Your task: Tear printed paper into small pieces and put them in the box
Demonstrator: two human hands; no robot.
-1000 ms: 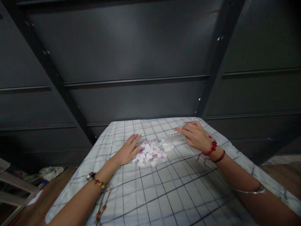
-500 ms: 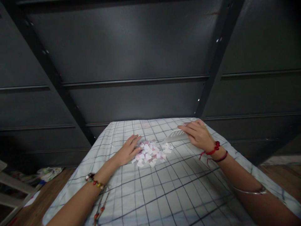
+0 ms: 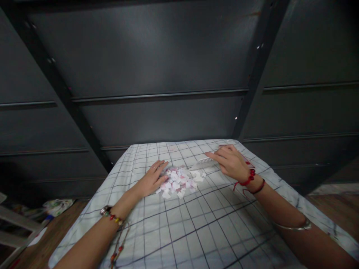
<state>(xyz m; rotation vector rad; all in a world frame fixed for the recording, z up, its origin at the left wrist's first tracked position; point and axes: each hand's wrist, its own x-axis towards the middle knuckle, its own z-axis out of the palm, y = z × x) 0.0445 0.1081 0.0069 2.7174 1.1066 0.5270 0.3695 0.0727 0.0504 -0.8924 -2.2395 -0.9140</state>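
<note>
In the lower middle of the frame, the paper scraps (image 3: 178, 183) lie in a loose heap on the cloth-covered counter (image 3: 168, 235), and they look feather-light and easily scattered, so a cupped palm should gather them better than a pinch. The left hand (image 3: 153, 179) rests at the heap's left edge, fingers loosely spread and apparently gripping nothing. Right of centre, the right hand (image 3: 231, 162) pinches a white slotted piece (image 3: 199, 164) that seems thin, light and fairly stiff, best held by its upper edge

No readable text, labels, numbers, signs
</note>
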